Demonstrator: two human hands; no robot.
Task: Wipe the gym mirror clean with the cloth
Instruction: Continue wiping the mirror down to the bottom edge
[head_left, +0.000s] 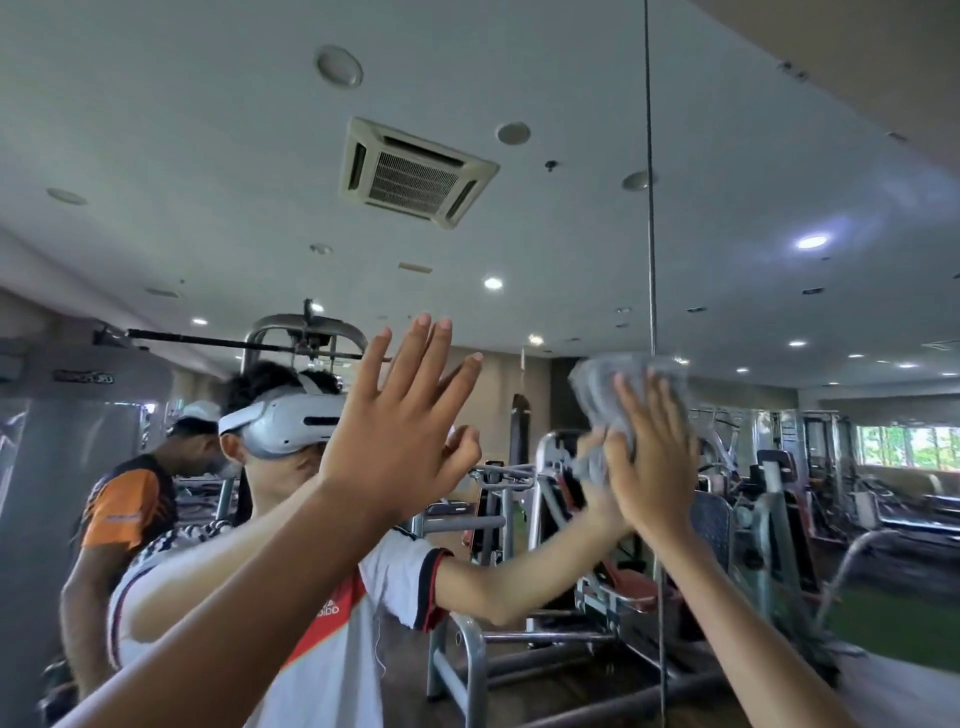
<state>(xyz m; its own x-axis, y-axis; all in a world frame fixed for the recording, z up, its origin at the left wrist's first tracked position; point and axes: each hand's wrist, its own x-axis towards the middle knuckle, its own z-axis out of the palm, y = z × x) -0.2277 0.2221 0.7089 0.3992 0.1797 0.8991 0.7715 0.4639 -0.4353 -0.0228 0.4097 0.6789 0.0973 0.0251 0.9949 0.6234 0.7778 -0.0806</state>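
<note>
Against the mirror (208, 156), right hand (654, 467) presses cloth (608, 379) flat, fingers (631, 410) spread; left hand (400, 426) rests beside, fingers straight, apart. Wiping seems midway; faint smears (883, 187) upper right still need doing.

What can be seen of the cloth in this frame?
The cloth is a pale grey, thin-looking rag, crumpled into a loose wad and blurred, so its weave cannot be told. It lies against the mirror, right at the vertical seam between two panels. The right hand presses it to the glass with straight fingers. Cloth shows above the fingertips and bunches out beside the palm toward the left.
</note>
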